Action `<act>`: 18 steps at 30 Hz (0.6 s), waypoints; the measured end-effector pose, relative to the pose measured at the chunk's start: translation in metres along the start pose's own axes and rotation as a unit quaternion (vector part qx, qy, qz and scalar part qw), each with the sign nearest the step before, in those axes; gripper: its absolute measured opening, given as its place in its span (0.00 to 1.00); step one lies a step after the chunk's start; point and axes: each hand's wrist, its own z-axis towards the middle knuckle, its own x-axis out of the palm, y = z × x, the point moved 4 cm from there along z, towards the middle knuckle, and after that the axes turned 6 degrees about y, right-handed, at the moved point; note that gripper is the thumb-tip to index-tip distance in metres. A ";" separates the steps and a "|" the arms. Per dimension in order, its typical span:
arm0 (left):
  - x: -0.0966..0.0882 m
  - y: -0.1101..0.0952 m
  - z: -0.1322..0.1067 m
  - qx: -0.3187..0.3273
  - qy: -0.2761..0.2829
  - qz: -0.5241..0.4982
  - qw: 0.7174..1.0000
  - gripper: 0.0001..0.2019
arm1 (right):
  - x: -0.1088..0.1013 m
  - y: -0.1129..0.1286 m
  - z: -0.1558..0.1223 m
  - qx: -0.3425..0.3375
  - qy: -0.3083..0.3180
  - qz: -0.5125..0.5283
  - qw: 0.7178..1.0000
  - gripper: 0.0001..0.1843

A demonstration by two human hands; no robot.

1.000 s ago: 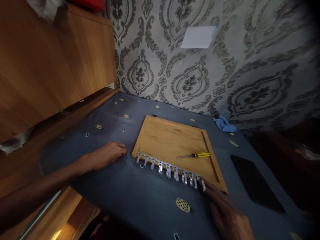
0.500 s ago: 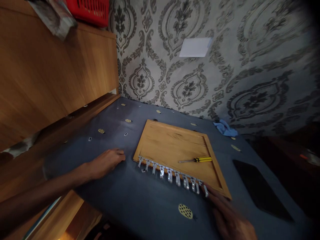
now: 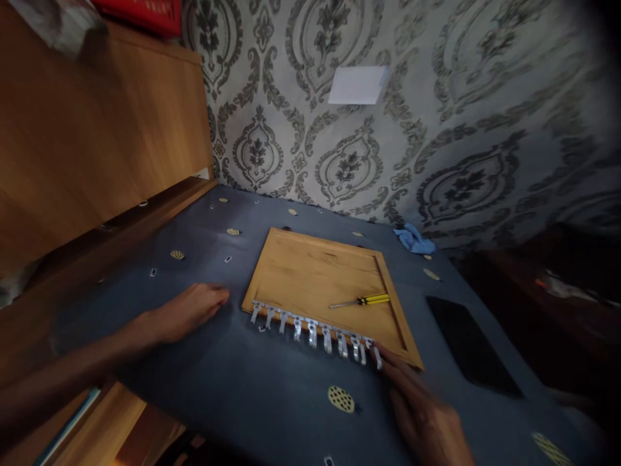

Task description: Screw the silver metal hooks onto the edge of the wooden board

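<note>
Shift: everything sits farther left and slightly higher in the picture than half a second ago, while the wooden board (image 3: 310, 268), the left hand (image 3: 196, 309) and the right hand (image 3: 427, 414) keep nearly the same places relative to one another
Board: lies flat on the blue patterned worktop (image 3: 228, 388), between the two hands, with a raised rim around a recessed middle
Metal pieces (image 3: 313, 333): a silvery row along the board's near edge, their free ends jutting out over the worktop on the person's side
Left hand: rests on the worktop just beside the board's near left corner, fingers curled inward; whether they enclose anything cannot be told
Right hand: reaches to the right end of the metal row, fingers stretched along the board's near edge and touching there; whether they pinch a piece cannot be told
Screwdriver (image 3: 369, 299): yellow and black handle, lying on the board toward its right side, shaft pointing left, apart from both hands
Blue cloth (image 3: 414, 239): crumpled at the back of the worktop, near the wall (image 3: 347, 168)
Black flat object (image 3: 470, 343): lies on the worktop to the right of the board, apart from it
</note>
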 end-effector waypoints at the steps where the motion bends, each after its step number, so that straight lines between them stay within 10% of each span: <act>1: -0.005 -0.003 0.009 0.003 -0.011 -0.011 1.000 0.08 | -0.002 0.003 0.001 -0.005 -0.001 -0.002 1.000 0.22; 5: -0.013 -0.031 0.072 0.050 -0.029 -0.078 0.995 0.04 | -0.007 0.008 0.004 -0.006 0.003 0.006 1.000 0.22; 11: 0.036 -0.070 0.181 0.104 0.070 -0.146 0.981 0.08 | -0.011 0.013 0.007 0.007 0.022 0.014 1.000 0.25; 18: 0.026 -0.054 0.198 0.069 -0.017 -0.154 0.986 0.12 | -0.014 0.017 0.009 0.007 0.011 0.026 1.000 0.25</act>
